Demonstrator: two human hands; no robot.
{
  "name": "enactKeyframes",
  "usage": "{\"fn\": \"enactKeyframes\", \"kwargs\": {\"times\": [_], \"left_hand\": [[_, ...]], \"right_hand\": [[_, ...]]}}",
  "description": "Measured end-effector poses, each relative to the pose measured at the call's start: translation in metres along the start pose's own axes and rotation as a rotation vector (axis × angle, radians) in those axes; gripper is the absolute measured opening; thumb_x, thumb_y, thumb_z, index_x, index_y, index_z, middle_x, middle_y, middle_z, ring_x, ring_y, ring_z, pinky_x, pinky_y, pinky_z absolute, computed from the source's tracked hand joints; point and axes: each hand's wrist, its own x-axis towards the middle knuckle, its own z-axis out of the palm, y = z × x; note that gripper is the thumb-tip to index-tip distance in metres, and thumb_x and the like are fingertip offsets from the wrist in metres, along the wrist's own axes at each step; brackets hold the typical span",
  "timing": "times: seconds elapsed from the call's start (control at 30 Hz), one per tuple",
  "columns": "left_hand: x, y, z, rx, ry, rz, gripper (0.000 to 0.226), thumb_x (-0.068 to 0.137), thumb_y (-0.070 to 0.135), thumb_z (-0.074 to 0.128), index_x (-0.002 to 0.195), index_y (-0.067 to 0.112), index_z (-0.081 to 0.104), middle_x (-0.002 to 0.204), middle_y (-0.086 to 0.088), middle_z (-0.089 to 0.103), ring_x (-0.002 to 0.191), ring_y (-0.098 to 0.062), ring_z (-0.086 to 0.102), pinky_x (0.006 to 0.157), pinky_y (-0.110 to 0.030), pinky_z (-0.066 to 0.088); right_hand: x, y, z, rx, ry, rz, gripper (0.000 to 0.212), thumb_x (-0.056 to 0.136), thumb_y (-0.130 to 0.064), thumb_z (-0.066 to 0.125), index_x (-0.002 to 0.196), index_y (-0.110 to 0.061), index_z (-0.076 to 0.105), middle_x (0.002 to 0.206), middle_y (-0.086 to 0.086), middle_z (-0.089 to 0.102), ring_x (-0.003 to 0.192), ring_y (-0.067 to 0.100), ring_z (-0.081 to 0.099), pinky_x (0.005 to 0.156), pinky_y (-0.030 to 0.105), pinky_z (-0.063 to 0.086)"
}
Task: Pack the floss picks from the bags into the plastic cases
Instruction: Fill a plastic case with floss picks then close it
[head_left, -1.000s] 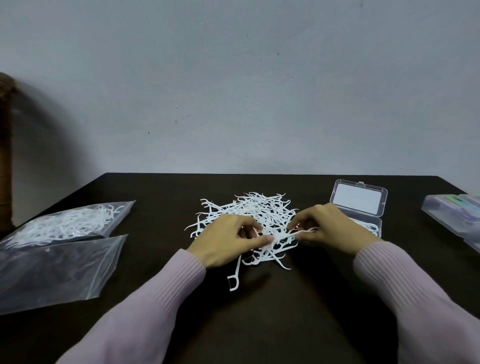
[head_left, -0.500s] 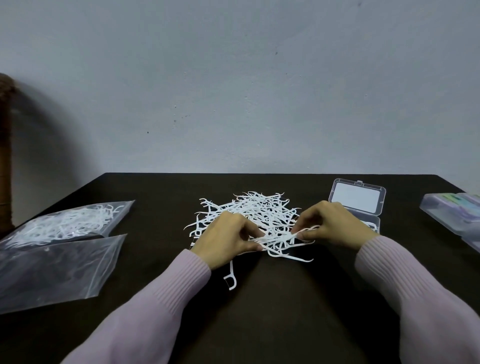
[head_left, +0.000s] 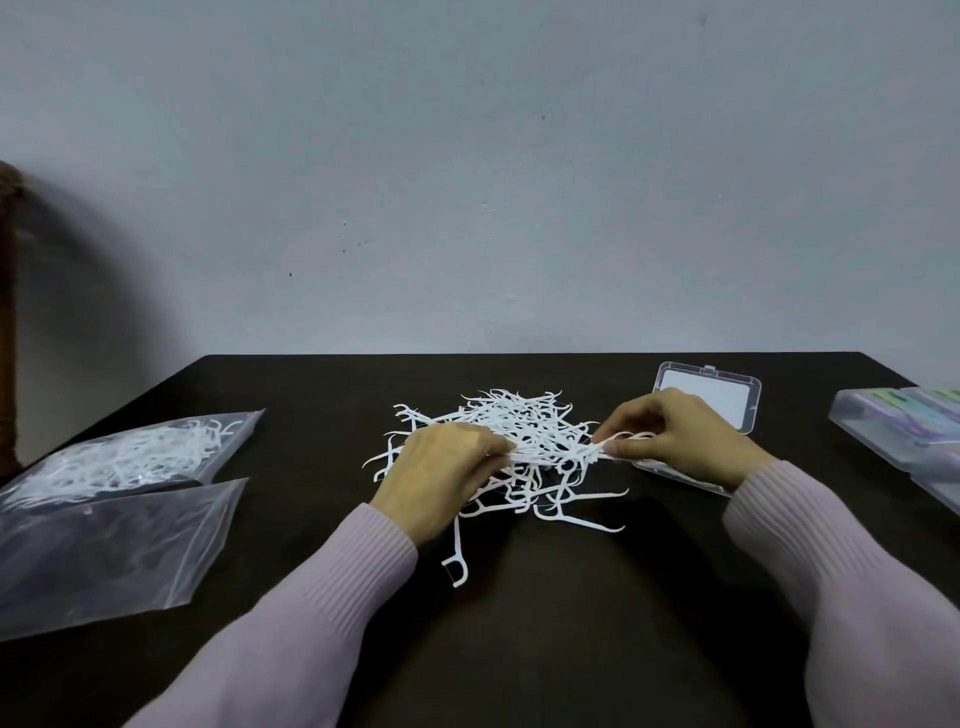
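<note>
Hands meet over a loose pile of floss picks (head_left: 519, 441) at the centre of a dark table (head_left: 545, 623). The left hand (head_left: 441, 475) has its fingers curled and pinches one end of a small aligned bundle of picks (head_left: 558, 454); the right hand (head_left: 680, 441) pinches the other end of that bundle between thumb and fingertips, so that it spans the gap between the two hands just above the pile. A single stray pick (head_left: 457, 558) lies on the table close to the left wrist, apart from the pile's near edge. Behind and beneath the right hand stands an open clear plastic case (head_left: 737, 410), its lid tilted back toward the wall; its tray is mostly hidden by the hand. Closed clear cases (head_left: 898, 436) with coloured contents lie at the right edge of the table. At the left, a zip bag with picks inside (head_left: 130, 457) lies behind a flat, seemingly empty zip bag (head_left: 104, 551). Both forearms wear pale lilac ribbed sleeves (head_left: 311, 613).
</note>
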Motion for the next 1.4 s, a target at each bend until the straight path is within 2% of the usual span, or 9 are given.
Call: {"fn": "enactKeyframes", "kwargs": {"times": [0.17,0.27,0.37,0.43,0.6,0.73,0.9,1.17,1.4], "left_hand": [[0.002,-0.003,-0.001,0.029,0.155,0.007,0.01,0.083,0.024,0.068,0.089,0.02,0.075,0.081,0.007,0.073,0.072,-0.016,0.068,0.065,-0.021,0.045],[0.003,-0.004,-0.003,-0.013,0.185,-0.022,0.015,0.085,0.025,0.067,0.097,0.019,0.074,0.084,0.006,0.073,0.075,-0.016,0.067,0.068,-0.021,0.041],[0.006,-0.006,-0.003,-0.102,0.205,-0.092,0.021,0.087,0.026,0.065,0.106,0.019,0.072,0.088,0.002,0.073,0.079,-0.016,0.067,0.072,-0.028,0.051],[0.011,-0.006,-0.004,-0.217,0.229,-0.151,0.024,0.087,0.025,0.066,0.109,0.018,0.071,0.091,0.001,0.074,0.083,-0.013,0.068,0.076,-0.033,0.054],[0.028,0.002,-0.001,-0.555,0.248,-0.267,0.023,0.082,0.011,0.07,0.105,0.011,0.069,0.077,0.01,0.07,0.07,0.005,0.066,0.076,-0.018,0.054],[0.05,0.019,0.005,-0.689,0.216,-0.289,0.009,0.082,0.008,0.071,0.089,0.013,0.066,0.068,0.012,0.068,0.06,0.002,0.064,0.064,-0.009,0.048],[0.075,0.04,0.024,-0.76,0.161,-0.29,0.009,0.081,0.009,0.072,0.083,0.017,0.067,0.068,0.008,0.07,0.064,-0.002,0.066,0.069,-0.015,0.053],[0.1,0.066,0.055,-0.706,0.058,-0.23,0.01,0.082,0.017,0.072,0.091,0.019,0.073,0.077,0.01,0.07,0.071,0.003,0.065,0.072,-0.022,0.056],[0.109,0.075,0.072,-0.617,-0.022,-0.176,0.014,0.082,0.022,0.072,0.095,0.021,0.075,0.092,0.007,0.074,0.084,-0.002,0.067,0.082,-0.028,0.056]], "right_hand": [[0.001,0.004,-0.002,0.075,0.015,0.024,0.012,0.079,-0.018,0.073,0.083,-0.029,0.071,0.083,-0.01,0.071,0.079,-0.003,0.062,0.08,0.019,0.047],[0.001,0.007,-0.003,0.154,0.029,0.05,0.013,0.08,-0.015,0.071,0.083,-0.028,0.071,0.085,-0.003,0.073,0.086,0.009,0.065,0.082,0.027,0.052],[0.001,0.011,-0.006,0.172,0.067,0.07,0.016,0.081,-0.014,0.07,0.081,-0.03,0.071,0.085,0.0,0.072,0.088,0.015,0.064,0.082,0.03,0.052],[0.0,0.013,-0.01,0.202,0.086,0.085,0.015,0.082,-0.012,0.069,0.082,-0.028,0.072,0.086,0.001,0.072,0.083,0.014,0.064,0.077,0.027,0.053],[-0.003,0.022,-0.024,0.185,0.154,0.143,0.013,0.082,-0.011,0.068,0.085,-0.024,0.071,0.085,-0.003,0.07,0.079,0.008,0.06,0.067,0.012,0.045],[-0.009,0.034,-0.038,0.084,0.238,0.242,0.016,0.082,-0.009,0.067,0.097,-0.014,0.071,0.092,-0.002,0.061,0.09,0.009,0.053,0.077,0.022,0.039],[-0.011,0.043,-0.042,0.017,0.193,0.336,0.017,0.083,-0.008,0.066,0.098,-0.013,0.07,0.099,0.0,0.06,0.094,0.01,0.052,0.081,0.023,0.04],[-0.012,0.047,-0.043,-0.056,0.122,0.264,0.017,0.079,-0.006,0.07,0.091,-0.017,0.073,0.093,-0.001,0.068,0.081,0.003,0.059,0.063,0.007,0.044],[-0.014,0.054,-0.05,-0.038,0.218,0.282,0.011,0.08,-0.006,0.069,0.082,-0.017,0.07,0.086,-0.002,0.065,0.08,0.005,0.059,0.062,0.009,0.044]]}}
